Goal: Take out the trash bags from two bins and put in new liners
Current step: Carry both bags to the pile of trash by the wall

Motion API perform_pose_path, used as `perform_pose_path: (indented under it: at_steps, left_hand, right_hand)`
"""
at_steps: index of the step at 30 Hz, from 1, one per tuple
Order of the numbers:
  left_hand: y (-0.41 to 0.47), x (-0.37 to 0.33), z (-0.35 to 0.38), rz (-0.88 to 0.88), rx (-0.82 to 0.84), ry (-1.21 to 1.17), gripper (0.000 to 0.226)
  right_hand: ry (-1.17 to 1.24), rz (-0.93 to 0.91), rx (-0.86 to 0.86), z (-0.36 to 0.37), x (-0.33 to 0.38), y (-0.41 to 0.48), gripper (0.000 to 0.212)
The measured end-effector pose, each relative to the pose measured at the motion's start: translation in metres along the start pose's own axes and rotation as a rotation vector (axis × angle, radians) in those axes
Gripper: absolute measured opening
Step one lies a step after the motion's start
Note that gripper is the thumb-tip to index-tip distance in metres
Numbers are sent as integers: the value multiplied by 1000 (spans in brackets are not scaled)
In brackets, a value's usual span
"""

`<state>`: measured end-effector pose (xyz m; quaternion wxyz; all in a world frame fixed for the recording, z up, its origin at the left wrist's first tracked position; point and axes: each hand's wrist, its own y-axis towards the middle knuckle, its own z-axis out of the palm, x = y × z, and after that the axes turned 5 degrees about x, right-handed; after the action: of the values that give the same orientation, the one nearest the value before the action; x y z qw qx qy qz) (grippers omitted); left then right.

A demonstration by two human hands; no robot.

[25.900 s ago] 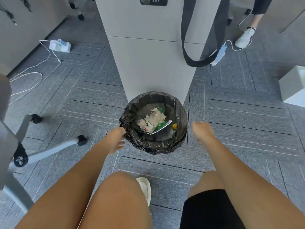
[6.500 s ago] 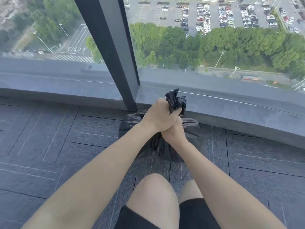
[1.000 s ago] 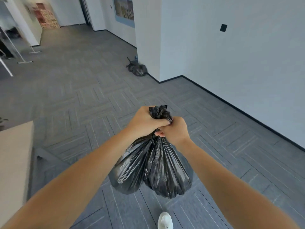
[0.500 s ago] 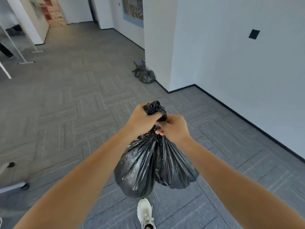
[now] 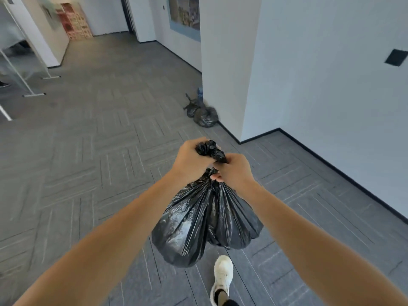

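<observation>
Head view. Carrying two full black bags (image 5: pixel 198 226) out in front, up off the floor (image 5: pixel 88 151), side by side and touching. Gripping the bunched tops with the left hand (image 5: pixel 192 159) on top and the right hand (image 5: pixel 235 173) just below, with fingers (image 5: pixel 217 178) curled tight round the plastic. Stepping along with one white shoe (image 5: pixel 223 277) down under the bags.

Now much nearer to the pile (image 5: pixel 204 113) of other black bags by the pillar (image 5: pixel 225 62) than a second ago. A little before that, bunching a bag top by a window. Further back still, reaching for a full bin. No bin in sight now.

Looks like the step in hand: taking the old bags over to that pile. Probably both bins emptied, going by the two bags in hand. Still to do: dropping these off, then going back and putting in new liners. No liners to be seen here.

Need to keep a firm hold, with plastic so thin and maybe a heavy load. Could rip or slip if bumped on the pillar corner. Best to set down gently just beside the pile, not throw.
</observation>
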<state>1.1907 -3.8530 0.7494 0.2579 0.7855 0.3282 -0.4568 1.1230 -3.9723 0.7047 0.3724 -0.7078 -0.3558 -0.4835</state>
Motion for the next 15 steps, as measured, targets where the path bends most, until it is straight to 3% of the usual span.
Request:
perform_pose_path:
  at_steps: [7,15]
  left_hand:
    - [202,41,-38,11,-38,44,29]
    - [397,89,-76,23,-145,18,34]
  right_hand:
    - [45,13,68,7,36,216,22]
    - [-4,-31,81,11,76,427,31]
